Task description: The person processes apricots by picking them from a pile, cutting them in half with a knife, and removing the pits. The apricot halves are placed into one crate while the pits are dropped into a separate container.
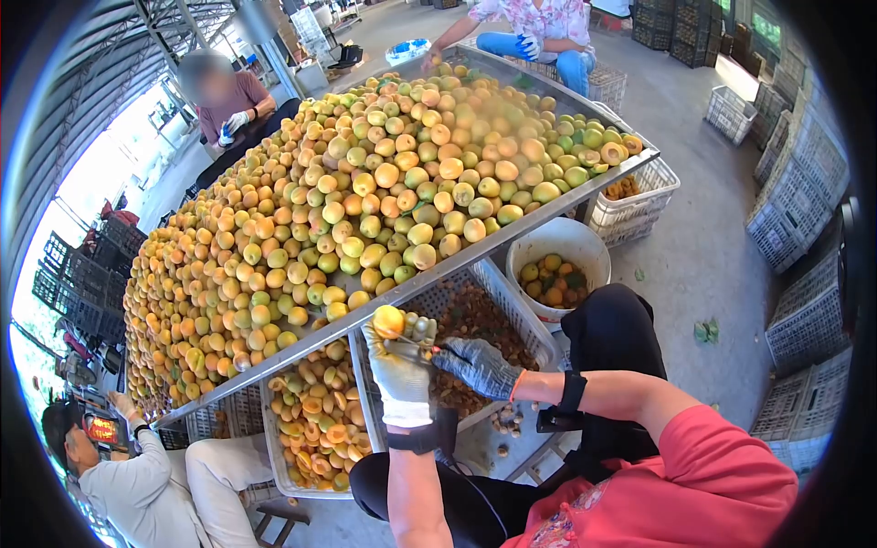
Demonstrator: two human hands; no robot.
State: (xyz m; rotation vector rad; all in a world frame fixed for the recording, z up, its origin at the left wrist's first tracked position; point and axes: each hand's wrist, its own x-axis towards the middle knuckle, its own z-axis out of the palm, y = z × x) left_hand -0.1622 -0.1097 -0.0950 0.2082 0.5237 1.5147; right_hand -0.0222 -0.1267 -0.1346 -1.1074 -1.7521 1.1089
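Observation:
My left hand [398,370], in a pale work glove, is closed around an orange-yellow apricot [388,321] held just off the table's near edge. My right hand [482,367], in a dark grey glove, grips a small tool with a thin metal end [413,345]. That end reaches toward my left fingers, below the fruit; whether it touches the apricot I cannot tell. Heaped apricots [365,201] cover the metal-edged table [512,235]. Beneath my hands, a crate [545,340] contains brown pits or scraps. Left of it are halved apricots [315,416] in another crate.
A white bucket [598,260] with some fruit stands by my knee, near a white crate [630,212]. Co-workers sit around the table: one at lower left [137,489], one at upper left [242,110], one at the far end [548,46]. Stacked crates [808,201] line the right side.

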